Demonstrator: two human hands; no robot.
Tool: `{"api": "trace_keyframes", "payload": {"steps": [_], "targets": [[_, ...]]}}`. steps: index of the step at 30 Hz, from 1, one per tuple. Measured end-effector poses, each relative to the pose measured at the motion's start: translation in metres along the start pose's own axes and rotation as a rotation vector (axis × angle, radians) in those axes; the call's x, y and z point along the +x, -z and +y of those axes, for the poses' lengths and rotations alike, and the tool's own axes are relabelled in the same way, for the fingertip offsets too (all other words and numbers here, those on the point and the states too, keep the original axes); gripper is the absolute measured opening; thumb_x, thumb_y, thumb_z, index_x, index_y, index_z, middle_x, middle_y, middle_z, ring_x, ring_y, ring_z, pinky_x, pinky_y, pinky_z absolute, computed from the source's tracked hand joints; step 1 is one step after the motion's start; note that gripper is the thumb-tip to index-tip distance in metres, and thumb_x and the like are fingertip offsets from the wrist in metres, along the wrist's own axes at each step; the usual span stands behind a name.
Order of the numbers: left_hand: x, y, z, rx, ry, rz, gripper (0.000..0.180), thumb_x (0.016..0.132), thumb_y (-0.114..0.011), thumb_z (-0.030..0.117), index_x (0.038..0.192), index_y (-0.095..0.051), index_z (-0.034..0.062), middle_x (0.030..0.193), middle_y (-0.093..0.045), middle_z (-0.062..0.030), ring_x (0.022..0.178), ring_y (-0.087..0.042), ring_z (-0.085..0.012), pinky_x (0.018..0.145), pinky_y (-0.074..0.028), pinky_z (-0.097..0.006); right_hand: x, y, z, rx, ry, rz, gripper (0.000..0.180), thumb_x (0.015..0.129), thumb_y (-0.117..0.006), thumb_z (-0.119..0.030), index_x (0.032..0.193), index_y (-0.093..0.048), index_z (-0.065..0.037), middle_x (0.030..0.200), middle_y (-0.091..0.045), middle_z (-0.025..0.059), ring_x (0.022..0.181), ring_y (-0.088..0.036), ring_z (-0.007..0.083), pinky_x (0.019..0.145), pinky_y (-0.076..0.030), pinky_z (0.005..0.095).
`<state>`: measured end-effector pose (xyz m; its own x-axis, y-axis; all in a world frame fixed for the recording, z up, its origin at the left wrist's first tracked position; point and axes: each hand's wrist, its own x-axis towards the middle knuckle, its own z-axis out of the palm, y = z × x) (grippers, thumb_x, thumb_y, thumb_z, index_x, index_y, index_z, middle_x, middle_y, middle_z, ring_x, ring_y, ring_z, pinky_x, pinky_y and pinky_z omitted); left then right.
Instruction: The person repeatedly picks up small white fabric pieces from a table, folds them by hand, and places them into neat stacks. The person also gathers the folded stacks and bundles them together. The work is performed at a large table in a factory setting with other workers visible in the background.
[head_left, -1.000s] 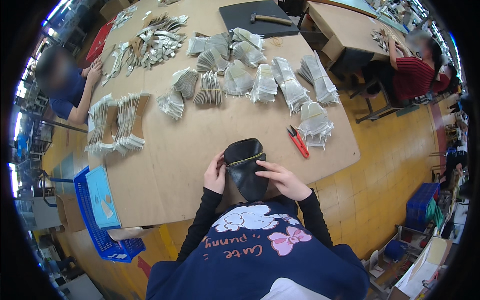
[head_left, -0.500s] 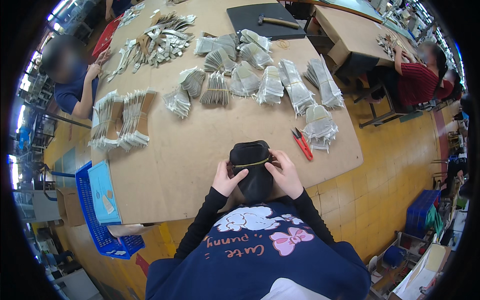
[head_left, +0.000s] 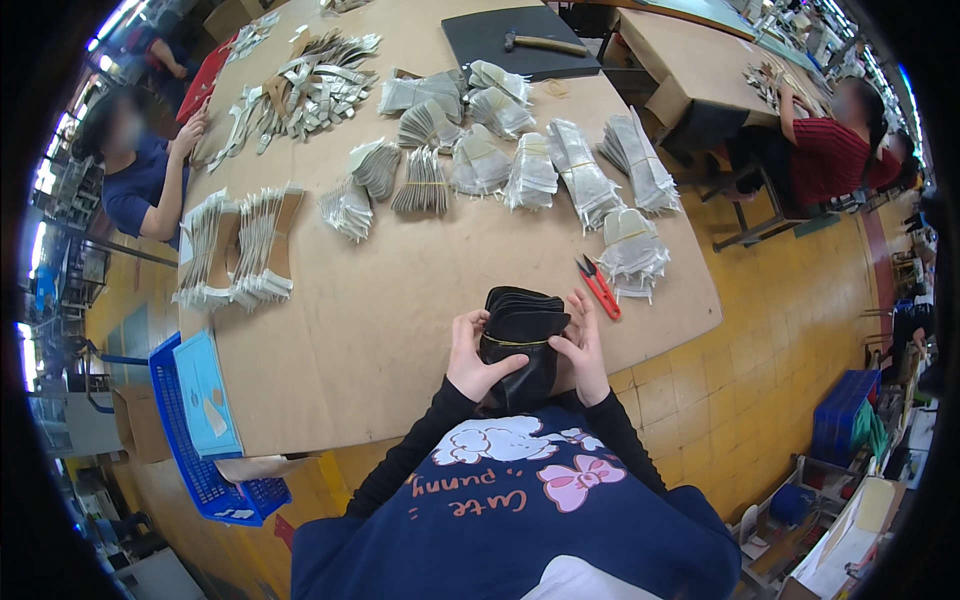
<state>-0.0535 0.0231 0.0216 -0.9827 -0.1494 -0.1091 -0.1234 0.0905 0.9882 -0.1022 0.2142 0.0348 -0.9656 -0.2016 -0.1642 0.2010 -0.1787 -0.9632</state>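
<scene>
A bundle of black shoe-upper pieces [head_left: 524,322] stands at the table's near edge, close against my front. A thin yellowish rubber band [head_left: 518,343] circles its middle, and the stacked layers fan apart at the top. My left hand [head_left: 478,358] grips the bundle's left side, its thumb laid across the front below the band. On the other side, my right hand [head_left: 584,352] pinches the band's right end with the thumb; its fingers rise beside the bundle. Red-handled thread snips [head_left: 600,289] lie to the right, beyond my right hand.
Several banded bundles of pale pieces [head_left: 480,162] spread over the table [head_left: 400,290]. A hammer [head_left: 545,44] rests on a black board [head_left: 470,35] at the back. A blue basket [head_left: 185,425] hangs by the left edge. Co-workers sit left and far right.
The black bundle has shifted slightly right and turned, and its top layers now show fanned. My right fingers have lifted from its side, the thumb staying at the band.
</scene>
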Motion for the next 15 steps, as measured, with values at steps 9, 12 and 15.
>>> {"api": "trace_keyframes", "payload": {"steps": [9, 12, 15], "targets": [[0.0, -0.015, -0.003, -0.427, 0.321, -0.143, 0.09, 0.076, -0.088, 0.02, 0.146, -0.035, -0.0002, 0.136, -0.053, -0.0134, 0.125, -0.054, -0.0228, 0.105, -0.045, -0.037, -0.001, 0.013, -0.006, 0.068, -0.152, -0.082, 0.072, 0.086, -0.068, -0.008, 0.15, -0.035, -0.005, 0.133, -0.054, 0.0106, 0.127, -0.052, 0.0219, 0.11, -0.037, 0.0348], [-0.002, -0.008, -0.008, -0.427, 0.296, -0.125, 0.077, 0.077, -0.086, 0.014, 0.14, -0.045, -0.0013, 0.128, -0.061, -0.0114, 0.119, -0.058, -0.0191, 0.105, -0.046, -0.035, 0.0, -0.002, -0.009, 0.116, -0.101, -0.1, 0.068, 0.084, -0.069, -0.006, 0.145, -0.041, -0.004, 0.134, -0.053, 0.0101, 0.121, -0.055, 0.021, 0.104, -0.043, 0.033], [-0.002, 0.009, -0.013, -0.524, 0.218, -0.073, 0.07, 0.076, -0.085, 0.01, 0.136, -0.051, -0.0008, 0.125, -0.064, -0.0095, 0.117, -0.059, -0.0179, 0.105, -0.046, -0.034, 0.005, -0.019, -0.008, 0.036, 0.036, -0.139, 0.08, 0.085, -0.067, -0.003, 0.154, -0.028, -0.009, 0.138, -0.046, 0.0105, 0.12, -0.054, 0.0216, 0.104, -0.043, 0.0352]]}}
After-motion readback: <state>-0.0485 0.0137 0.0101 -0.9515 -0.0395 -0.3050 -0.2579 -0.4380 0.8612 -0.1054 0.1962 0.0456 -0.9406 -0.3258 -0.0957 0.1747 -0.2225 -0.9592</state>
